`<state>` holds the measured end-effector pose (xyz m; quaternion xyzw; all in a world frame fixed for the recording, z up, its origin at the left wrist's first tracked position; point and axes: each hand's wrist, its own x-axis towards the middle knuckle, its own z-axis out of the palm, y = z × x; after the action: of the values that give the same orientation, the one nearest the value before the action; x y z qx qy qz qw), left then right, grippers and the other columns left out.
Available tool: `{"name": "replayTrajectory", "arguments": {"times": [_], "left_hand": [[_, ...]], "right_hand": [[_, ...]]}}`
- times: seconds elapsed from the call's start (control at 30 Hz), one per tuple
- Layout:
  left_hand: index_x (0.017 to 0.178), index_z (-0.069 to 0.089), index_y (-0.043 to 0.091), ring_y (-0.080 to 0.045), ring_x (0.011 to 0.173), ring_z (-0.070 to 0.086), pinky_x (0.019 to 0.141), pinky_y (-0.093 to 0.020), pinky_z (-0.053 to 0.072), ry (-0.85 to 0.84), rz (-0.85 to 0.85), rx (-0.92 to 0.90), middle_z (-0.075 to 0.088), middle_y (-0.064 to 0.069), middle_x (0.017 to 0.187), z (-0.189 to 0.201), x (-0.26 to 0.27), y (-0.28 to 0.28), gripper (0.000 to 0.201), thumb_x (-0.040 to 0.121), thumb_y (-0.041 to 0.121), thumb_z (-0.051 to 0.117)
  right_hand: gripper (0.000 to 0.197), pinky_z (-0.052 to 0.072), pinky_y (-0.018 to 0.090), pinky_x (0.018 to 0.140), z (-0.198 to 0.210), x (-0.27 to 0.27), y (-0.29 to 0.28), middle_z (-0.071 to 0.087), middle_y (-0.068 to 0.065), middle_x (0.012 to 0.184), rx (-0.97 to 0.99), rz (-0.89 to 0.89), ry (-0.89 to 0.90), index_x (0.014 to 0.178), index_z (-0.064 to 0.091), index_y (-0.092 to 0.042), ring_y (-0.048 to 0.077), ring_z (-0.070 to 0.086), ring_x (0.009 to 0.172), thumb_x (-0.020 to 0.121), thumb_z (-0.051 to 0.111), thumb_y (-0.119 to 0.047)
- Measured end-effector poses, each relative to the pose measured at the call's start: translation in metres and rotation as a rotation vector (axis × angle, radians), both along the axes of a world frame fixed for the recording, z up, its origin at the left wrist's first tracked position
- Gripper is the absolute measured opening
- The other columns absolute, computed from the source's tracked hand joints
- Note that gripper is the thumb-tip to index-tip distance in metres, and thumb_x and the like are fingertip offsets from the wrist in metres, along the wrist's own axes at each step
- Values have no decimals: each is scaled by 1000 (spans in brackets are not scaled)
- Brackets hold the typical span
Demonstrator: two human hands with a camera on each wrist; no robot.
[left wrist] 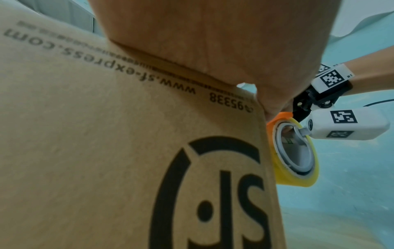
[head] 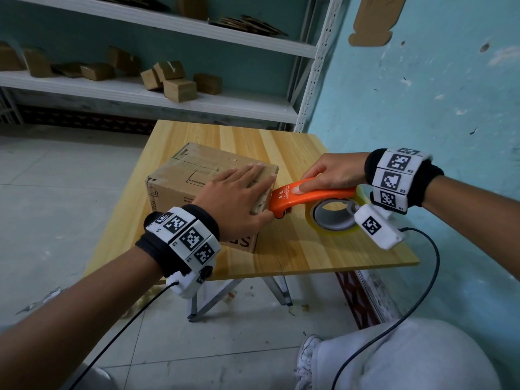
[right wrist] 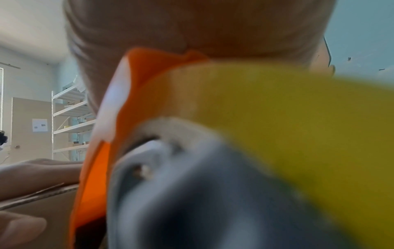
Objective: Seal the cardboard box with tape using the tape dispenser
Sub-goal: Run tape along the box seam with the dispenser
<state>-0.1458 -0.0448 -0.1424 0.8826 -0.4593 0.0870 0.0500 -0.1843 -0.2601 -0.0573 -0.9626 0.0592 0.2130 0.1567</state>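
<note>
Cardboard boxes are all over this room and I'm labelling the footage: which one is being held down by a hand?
The cardboard box on the wooden table, the only one off the shelf; the left hand lies flat on its top.

I seem to be in a small packing or storage room. White metal shelves (head: 157, 97) along the far wall carry many small cardboard boxes (head: 180, 90) and flattened cardboard sheets (head: 247, 25). A folding wooden table (head: 309, 249) stands against a chipped turquoise wall (head: 436, 94). The floor is pale tile (head: 56, 192) with scraps scattered near the table legs.
</note>
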Motion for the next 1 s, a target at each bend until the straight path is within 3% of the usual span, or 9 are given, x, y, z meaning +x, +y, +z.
{"name": "replayTrajectory", "arguments": {"times": [0.27,0.43,0.63,0.77,1.0], "left_hand": [[152,3,28,-19,147,3,117,-35,1,2,4,17,3,-5,160,0,1,0,81,80,65,12],[152,4,29,-19,147,4,117,-36,2,-9,1,14,4,-5,160,-2,1,-1,81,80,66,12],[152,5,29,-19,147,7,117,-36,4,-9,2,7,7,-5,160,-3,3,-1,80,81,67,13],[152,6,28,-20,147,8,117,-37,5,-16,0,10,8,-6,160,-2,1,-1,81,81,67,13],[152,9,28,-21,147,11,117,-37,7,-26,-4,10,11,-7,160,-2,1,-1,91,71,70,-1]], "right_hand": [[32,48,21,65,1,1,1,70,-5,79,-20,0,-4,96,70,-26,7,65,67,91,56,-54],[39,47,21,65,3,3,3,69,-4,80,-39,1,1,103,71,-21,7,64,67,91,55,-54],[27,45,19,60,6,8,4,69,-7,74,-77,17,9,88,69,-29,7,64,64,92,57,-53],[33,48,21,59,9,12,6,70,-3,75,-102,13,22,95,73,-26,11,63,65,89,59,-55],[37,49,22,60,12,15,8,71,-2,77,-145,23,21,98,73,-23,10,63,62,89,59,-55]]}}
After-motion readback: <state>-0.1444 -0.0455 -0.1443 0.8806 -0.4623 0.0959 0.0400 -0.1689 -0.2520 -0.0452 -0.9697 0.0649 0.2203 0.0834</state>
